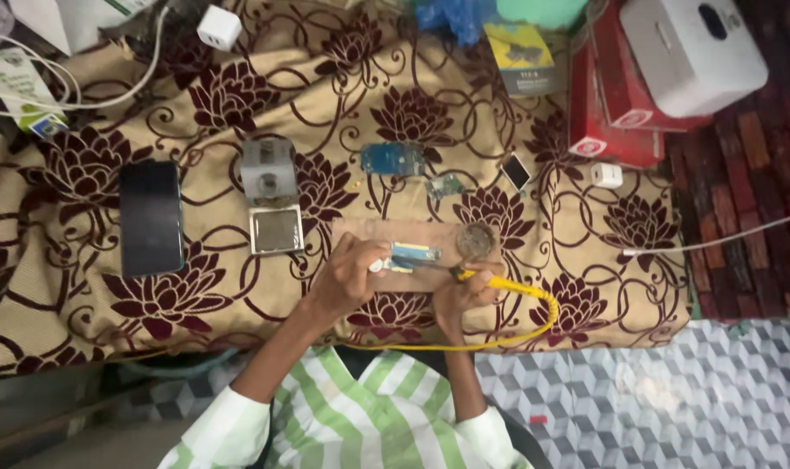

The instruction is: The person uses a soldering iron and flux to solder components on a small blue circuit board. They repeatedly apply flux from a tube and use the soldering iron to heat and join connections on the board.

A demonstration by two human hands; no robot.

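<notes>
Both hands worked close together over a brown wooden board (412, 233) that lay on the worktop, which was covered by a beige cloth with dark maroon flowers (239, 95). Closed around the yellow handle, the right hand (460, 295) had its grip on a soldering iron (486, 280), whose tip pointed left toward a small blue circuit board (415, 254) resting on the wooden board. A yellow cable (534, 321) curved from the iron's handle back toward the person's body. The left hand (347, 276) pressed on the left end of the small circuit board, fingers curled; whether they pinched it or only steadied it could not be told. A round, dark tin (476, 239) stood on the right end of the wooden board, its contents too blurred to make out.

Further up the cloth lay a larger blue circuit board (392, 159), a small greenish board piece (445, 185) and a small dark-faced rectangular part (516, 170). To the left stood a grey metal block (268, 170) above a square silvery plate (276, 230), and a black smartphone (150, 217) lay face up. Red cardboard boxes (616, 130) sat at the upper right with a white device (690, 52) on top.
</notes>
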